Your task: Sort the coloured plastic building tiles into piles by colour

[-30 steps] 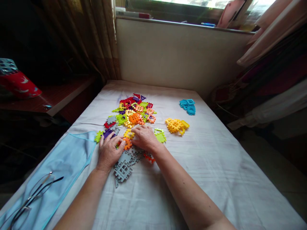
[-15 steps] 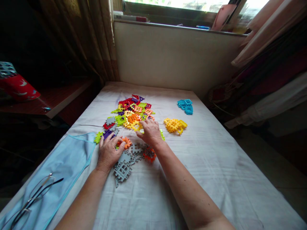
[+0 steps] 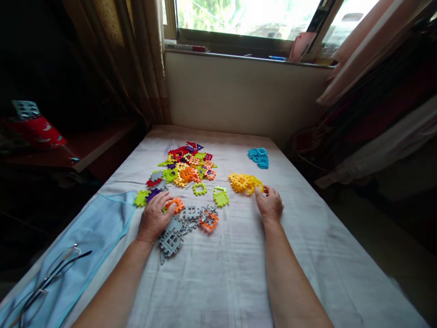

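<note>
My right hand (image 3: 269,204) pinches a yellow interlocking plastic building piece (image 3: 257,183) at the right edge of the yellow pile (image 3: 240,182). My left hand (image 3: 155,216) rests with fingers loosely apart on the sheet, between a purple piece (image 3: 153,195) and an orange piece (image 3: 176,205); its fingertips partly cover them. Close to its right lie several grey pieces (image 3: 171,241) and an orange frame piece (image 3: 209,223). A pile of mixed colours (image 3: 187,173) spreads beyond the left hand. Light green pieces (image 3: 221,197) lie between the hands.
Blue pieces (image 3: 259,157) form a small group at the far right of the sheet-covered surface (image 3: 232,273). Eyeglasses (image 3: 48,282) lie on a light blue cloth (image 3: 85,241) at the left. A red container (image 3: 41,132) sits on the side table, and a window (image 3: 239,18) is ahead.
My right hand has moved right, from the mixed pile to the yellow pile, carrying a yellow piece. A green frame piece has come into sight. My left hand stays nearly where it was.
</note>
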A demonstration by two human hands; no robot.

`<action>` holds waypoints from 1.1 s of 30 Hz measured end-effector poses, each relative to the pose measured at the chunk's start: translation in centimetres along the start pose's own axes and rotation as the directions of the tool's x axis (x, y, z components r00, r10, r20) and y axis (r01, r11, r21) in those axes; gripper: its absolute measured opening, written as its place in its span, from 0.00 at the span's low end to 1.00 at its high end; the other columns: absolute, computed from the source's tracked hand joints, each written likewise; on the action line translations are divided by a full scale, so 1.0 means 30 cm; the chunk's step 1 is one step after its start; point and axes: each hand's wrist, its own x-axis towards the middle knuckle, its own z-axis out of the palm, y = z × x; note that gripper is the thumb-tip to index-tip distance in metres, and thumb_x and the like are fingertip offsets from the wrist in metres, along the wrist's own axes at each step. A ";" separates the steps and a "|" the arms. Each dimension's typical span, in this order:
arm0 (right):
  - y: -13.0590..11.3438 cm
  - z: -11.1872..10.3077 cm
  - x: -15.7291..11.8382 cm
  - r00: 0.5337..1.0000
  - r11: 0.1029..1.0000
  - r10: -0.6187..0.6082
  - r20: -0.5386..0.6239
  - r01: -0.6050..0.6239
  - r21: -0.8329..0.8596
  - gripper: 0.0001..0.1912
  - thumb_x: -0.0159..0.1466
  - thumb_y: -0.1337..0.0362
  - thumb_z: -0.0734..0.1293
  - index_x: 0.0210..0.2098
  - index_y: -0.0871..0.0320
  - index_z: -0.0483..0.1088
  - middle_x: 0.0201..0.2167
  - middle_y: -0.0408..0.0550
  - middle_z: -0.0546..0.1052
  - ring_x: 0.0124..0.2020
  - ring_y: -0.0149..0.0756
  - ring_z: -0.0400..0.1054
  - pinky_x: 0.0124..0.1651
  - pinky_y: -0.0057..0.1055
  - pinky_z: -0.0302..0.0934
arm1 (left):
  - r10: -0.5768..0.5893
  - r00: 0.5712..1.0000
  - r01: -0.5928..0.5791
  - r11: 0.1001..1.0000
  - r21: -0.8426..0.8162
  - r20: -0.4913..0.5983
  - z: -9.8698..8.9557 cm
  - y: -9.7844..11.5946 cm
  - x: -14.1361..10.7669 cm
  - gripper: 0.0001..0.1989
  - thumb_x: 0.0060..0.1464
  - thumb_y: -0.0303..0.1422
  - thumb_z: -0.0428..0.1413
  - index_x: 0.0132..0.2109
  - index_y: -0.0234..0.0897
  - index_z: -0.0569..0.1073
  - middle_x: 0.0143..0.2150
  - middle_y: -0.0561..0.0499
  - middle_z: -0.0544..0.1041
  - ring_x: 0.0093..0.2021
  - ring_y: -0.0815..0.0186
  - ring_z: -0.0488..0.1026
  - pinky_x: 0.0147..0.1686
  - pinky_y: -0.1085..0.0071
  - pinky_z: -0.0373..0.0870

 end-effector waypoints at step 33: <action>0.065 0.082 0.043 0.991 0.943 -0.040 -0.125 0.079 0.324 0.19 0.59 0.57 0.59 0.39 0.58 0.78 0.43 0.55 0.78 0.39 0.41 0.72 0.47 0.38 0.66 | 0.125 0.860 -0.200 0.975 0.102 0.495 0.076 0.187 0.194 0.22 0.62 0.44 0.48 0.59 0.46 0.71 0.62 0.47 0.73 0.65 0.53 0.65 0.67 0.44 0.45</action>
